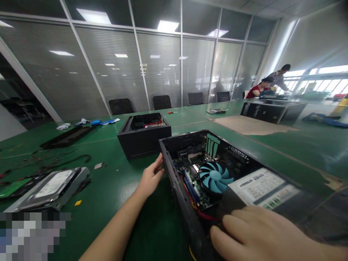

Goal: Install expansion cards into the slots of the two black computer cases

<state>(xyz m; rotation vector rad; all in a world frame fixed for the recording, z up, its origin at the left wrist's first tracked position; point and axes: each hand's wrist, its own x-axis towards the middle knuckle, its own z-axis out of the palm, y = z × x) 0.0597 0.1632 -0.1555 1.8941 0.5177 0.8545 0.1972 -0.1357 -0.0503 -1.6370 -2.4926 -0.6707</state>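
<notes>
An open black computer case (174, 170) lies on the green table in front of me. Inside it I see a blue cooling fan (216, 176), a motherboard with red and blue parts, and a grey power supply (261, 188) with a white label. My left hand (151, 176) rests flat against the case's left outer wall, fingers stretched out. My right hand (261, 235) lies over the near end of the case beside the power supply, fingers spread and pressing down; nothing shows in it.
A second open black case (144, 136) stands just behind. A hard drive in a metal bracket (51, 188) and loose cables (49, 163) lie at left. A third case (272, 108) sits far right, where two people work. Chairs line the glass wall.
</notes>
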